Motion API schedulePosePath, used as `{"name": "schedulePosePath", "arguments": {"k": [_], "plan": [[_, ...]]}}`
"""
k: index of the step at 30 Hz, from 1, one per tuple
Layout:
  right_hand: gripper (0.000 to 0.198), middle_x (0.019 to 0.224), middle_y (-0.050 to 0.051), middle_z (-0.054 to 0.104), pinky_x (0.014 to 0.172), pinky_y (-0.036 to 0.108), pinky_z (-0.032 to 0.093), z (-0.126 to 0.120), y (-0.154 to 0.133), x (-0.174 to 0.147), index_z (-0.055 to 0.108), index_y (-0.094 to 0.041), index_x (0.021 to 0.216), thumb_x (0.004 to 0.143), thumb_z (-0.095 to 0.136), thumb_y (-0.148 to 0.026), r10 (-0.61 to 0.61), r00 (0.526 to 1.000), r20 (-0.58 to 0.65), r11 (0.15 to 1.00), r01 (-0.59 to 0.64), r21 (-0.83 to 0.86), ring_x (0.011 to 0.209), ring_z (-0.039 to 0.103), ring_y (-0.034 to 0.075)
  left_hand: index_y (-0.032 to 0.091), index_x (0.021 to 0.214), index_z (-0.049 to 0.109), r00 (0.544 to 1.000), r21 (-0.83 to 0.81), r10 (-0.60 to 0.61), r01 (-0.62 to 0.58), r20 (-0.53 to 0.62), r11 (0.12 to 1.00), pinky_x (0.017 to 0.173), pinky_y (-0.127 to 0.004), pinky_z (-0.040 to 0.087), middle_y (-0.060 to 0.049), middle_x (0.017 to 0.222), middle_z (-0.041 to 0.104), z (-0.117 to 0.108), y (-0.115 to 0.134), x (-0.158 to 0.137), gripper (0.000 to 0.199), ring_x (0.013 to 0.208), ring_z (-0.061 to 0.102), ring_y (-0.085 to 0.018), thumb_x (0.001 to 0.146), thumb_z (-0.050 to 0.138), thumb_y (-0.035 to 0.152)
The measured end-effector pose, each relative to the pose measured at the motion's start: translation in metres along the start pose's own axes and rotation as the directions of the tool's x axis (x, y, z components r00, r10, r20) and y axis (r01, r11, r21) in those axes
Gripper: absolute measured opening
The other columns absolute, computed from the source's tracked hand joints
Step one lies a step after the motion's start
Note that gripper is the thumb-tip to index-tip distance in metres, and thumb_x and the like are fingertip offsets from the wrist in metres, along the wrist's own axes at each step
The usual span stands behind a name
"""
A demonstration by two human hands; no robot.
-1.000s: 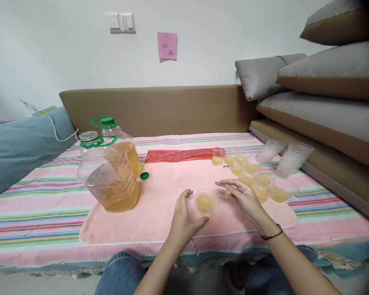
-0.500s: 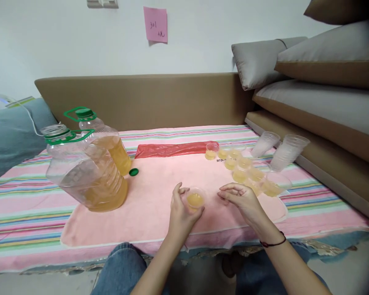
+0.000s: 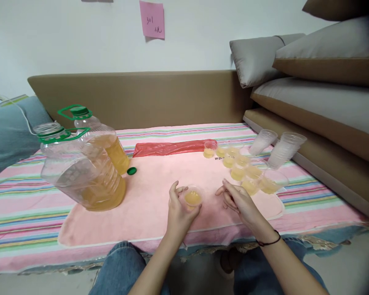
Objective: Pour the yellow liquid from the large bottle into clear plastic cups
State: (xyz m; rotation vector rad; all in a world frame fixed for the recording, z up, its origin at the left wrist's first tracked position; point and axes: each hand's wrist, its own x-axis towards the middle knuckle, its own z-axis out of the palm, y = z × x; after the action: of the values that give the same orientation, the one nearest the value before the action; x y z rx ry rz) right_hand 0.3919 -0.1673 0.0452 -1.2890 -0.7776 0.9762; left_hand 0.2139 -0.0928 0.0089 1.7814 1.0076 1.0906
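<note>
My left hand [image 3: 181, 209] is curled around a small clear plastic cup [image 3: 192, 197] with yellowish liquid in it, low over the pink cloth. To its right, my right hand [image 3: 236, 200] hovers with loosely bent fingers apart and nothing visible in them. Just beyond it stands a group of similar cups [image 3: 237, 173], several of them, each with some yellow liquid. On the left are two big clear jugs with green handles, a nearer uncapped jug [image 3: 90, 180] and a farther capped jug [image 3: 112, 147], both partly full of yellow liquid.
A green cap [image 3: 131, 171] lies by the jugs. Two stacks of nested cups, a left stack [image 3: 263, 142] and a right stack [image 3: 285, 150], lean at the right. A red plastic bag [image 3: 169, 148] lies behind. Stacked cushions [image 3: 320, 102] border the right side.
My right hand has changed its pose: the fingers were pinched closer together and are now looser, with the index finger raised. The left hand stays around the cup. The view has shifted slightly.
</note>
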Motion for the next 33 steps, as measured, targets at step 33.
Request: {"name": "schedulePosePath", "arguments": {"k": [33], "plan": [[0.033,0.076,0.003,0.074,0.057,0.029,0.054,-0.011,0.012,0.025,0.072,-0.018,0.088,0.066,0.078,-0.041,0.111,0.986,0.121,0.994,-0.109,-0.017,0.054,0.066,0.014,0.027,0.13,0.028,0.999,-0.283,-0.009,0.018,0.031,0.959,0.096,-0.046,0.048,-0.008,0.113,0.062,0.07,0.011,0.103,0.087,0.106,0.063,-0.023,0.061,0.081,0.027]]}}
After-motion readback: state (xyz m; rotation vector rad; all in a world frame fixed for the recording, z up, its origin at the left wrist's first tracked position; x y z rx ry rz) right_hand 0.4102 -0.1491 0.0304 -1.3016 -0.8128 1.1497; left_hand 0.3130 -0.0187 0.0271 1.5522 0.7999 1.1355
